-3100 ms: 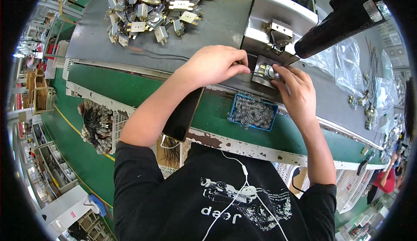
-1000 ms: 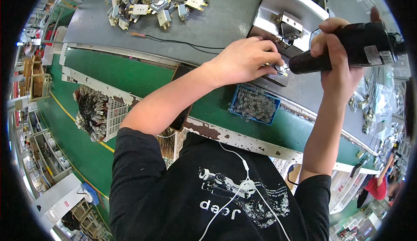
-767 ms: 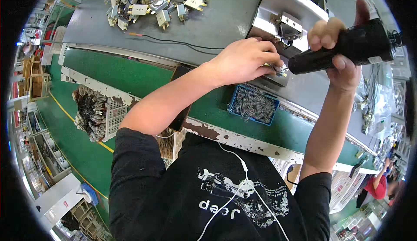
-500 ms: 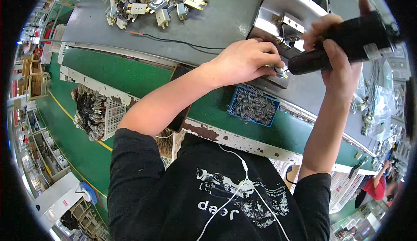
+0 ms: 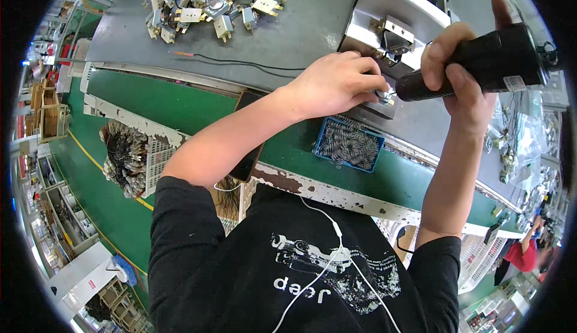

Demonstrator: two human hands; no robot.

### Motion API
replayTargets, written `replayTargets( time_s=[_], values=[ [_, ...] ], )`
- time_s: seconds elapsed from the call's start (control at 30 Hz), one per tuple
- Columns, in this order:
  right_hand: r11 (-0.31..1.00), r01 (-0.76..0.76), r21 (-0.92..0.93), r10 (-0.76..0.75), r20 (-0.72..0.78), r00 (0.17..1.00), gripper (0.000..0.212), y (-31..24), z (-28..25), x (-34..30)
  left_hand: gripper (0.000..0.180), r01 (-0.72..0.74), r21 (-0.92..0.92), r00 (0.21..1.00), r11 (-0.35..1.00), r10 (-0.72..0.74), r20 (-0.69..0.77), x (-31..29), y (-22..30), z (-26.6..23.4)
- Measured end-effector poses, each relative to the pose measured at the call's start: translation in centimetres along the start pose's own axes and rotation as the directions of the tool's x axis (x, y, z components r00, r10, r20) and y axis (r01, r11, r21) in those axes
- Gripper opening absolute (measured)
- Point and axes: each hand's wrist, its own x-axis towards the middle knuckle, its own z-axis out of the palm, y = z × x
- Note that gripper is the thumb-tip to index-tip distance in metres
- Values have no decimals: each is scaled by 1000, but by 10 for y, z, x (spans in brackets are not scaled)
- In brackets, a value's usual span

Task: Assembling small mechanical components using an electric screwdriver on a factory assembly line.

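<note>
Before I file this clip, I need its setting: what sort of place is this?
Likely a factory assembly workshop: heaped small parts, a blue tray of springs, and a black handheld tool.

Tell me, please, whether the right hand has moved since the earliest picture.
Yes. Judged against the steel machine, the right hand has moved rightward and farther from the person's body; it now grips the black tool.

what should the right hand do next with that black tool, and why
Probably nudge the black tool slightly left with the right hand, to seat its tip: it points at the small metal part that the left hand holds, though whether they already touch is too small to tell.
</note>
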Motion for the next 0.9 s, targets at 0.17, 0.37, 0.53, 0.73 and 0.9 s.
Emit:
replayTargets(
  time_s=[0.17,0.37,0.53,0.73,0.9],
  values=[
    [1000,17,6,-16,-88,996,52,1,-4,-4,26,-37,82,998,996,40,-40,2,6,-2],
    [992,96,78,-75,-229,970,54,-30,-8,-11,18,-6,182,986,983,37,-165,15,30,-5],
    [986,131,-103,-163,-431,888,64,-46,5,-18,7,-14,302,945,953,111,-308,47,21,-60],
    [944,151,-293,-282,-480,831,71,-37,16,-6,31,116,364,942,924,14,-334,106,9,-91],
    [946,150,-287,-266,-423,866,67,-60,-2,-14,22,-6,70,998,998,11,-68,56,17,-44]
  ],
)
